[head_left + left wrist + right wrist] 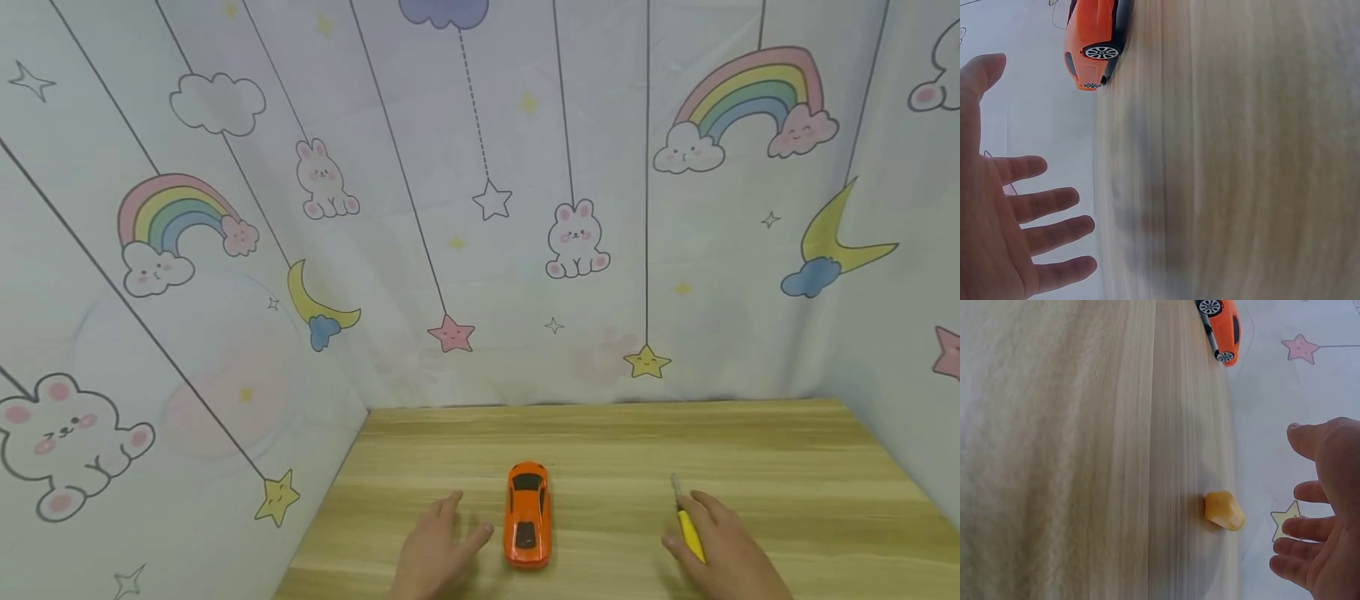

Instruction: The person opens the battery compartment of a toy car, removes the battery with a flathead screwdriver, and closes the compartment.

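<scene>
An orange toy car (pixel 528 508) stands upright on the table, pointing away from me. Just left of it hovers my left hand (pixel 437 550), fingers apart and holding nothing; the left wrist view shows its bare palm (pixel 991 231) with a gap to the car (pixel 1090 37). Further right lies a screwdriver (pixel 691 537) with a yellow handle and a thin metal shaft. My right hand (pixel 723 546) is over and beside it. In the right wrist view the fingers (pixel 1310 529) are loosely extended, apart from the handle end (pixel 1224 511).
The wood-grain table (pixel 600 442) meets a pale cloth backdrop (pixel 510 275) at the back and both sides. Rainbows, rabbits, moons and stars are printed on the cloth.
</scene>
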A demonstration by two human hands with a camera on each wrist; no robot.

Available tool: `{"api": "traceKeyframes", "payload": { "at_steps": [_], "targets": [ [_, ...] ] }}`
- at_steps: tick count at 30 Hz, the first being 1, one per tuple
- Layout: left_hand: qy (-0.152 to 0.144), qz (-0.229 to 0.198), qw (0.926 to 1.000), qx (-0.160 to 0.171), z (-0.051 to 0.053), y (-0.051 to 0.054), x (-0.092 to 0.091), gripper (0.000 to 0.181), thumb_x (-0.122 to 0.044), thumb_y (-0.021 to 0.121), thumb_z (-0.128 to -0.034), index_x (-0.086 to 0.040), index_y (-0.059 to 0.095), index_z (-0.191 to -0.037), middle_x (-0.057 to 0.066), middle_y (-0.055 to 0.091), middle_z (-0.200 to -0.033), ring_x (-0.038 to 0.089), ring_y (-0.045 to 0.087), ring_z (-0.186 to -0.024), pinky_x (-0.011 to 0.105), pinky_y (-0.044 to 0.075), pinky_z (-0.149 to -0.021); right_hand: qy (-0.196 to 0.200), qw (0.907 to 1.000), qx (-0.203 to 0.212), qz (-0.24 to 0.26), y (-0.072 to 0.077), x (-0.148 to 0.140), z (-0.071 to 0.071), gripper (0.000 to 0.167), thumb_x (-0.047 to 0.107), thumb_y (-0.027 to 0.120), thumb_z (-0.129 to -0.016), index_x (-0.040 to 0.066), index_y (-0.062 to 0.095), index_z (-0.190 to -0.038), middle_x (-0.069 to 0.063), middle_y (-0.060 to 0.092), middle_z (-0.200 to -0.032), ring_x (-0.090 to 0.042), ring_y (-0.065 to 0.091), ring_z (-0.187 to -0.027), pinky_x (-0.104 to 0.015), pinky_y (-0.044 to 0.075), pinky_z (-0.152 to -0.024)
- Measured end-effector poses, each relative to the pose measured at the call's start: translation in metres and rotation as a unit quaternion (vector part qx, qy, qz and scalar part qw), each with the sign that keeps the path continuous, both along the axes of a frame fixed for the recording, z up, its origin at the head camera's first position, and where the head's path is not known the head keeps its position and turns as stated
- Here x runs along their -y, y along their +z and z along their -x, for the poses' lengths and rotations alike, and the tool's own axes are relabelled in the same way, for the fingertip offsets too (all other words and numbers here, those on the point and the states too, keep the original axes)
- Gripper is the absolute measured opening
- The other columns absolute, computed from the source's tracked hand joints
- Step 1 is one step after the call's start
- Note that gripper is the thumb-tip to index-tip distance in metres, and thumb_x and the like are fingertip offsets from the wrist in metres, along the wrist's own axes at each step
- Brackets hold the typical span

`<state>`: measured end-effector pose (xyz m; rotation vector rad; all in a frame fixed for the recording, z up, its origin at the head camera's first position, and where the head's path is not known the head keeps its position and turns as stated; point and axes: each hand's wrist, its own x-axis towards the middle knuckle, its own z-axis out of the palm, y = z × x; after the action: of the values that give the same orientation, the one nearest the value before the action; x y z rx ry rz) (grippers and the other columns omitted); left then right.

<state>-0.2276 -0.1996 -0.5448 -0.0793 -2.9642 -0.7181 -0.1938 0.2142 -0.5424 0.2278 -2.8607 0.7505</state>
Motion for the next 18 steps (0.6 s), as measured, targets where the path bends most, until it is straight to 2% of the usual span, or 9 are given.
{"api": "traceKeyframes", "payload": {
  "at_steps": [9, 18],
  "targets": [
    [-0.005, -0.018, 0.9998, 0.007, 0.002, 0.002, -0.005, 0.083, -0.069, 0.063, -0.0891, -0.011, 0.051, -0.147, 0.022, 0.057, -0.143, 0.043, 0.059, -0.123, 0.067, 0.047, -0.099, 0.014, 0.9978, -0.065, 0.006, -0.001, 0.010, 0.001, 0.054, 0.034, 0.076, -0.092, 0.001, 0.063, -0.132, -0.023, 0.060, -0.133, -0.046, 0.059, -0.120, -0.065, 0.050, -0.094],
    [-0.004, -0.023, 0.9995, 0.022, 0.000, 0.002, -0.008, 0.083, -0.070, 0.062, -0.0891, -0.011, 0.051, -0.147, 0.024, 0.055, -0.145, 0.045, 0.058, -0.126, 0.068, 0.047, -0.099, 0.029, 0.9968, -0.073, 0.017, -0.009, 0.019, 0.001, 0.051, 0.030, 0.077, -0.092, 0.000, 0.063, -0.131, -0.026, 0.060, -0.133, -0.048, 0.060, -0.119, -0.066, 0.050, -0.094]
  ]
}}
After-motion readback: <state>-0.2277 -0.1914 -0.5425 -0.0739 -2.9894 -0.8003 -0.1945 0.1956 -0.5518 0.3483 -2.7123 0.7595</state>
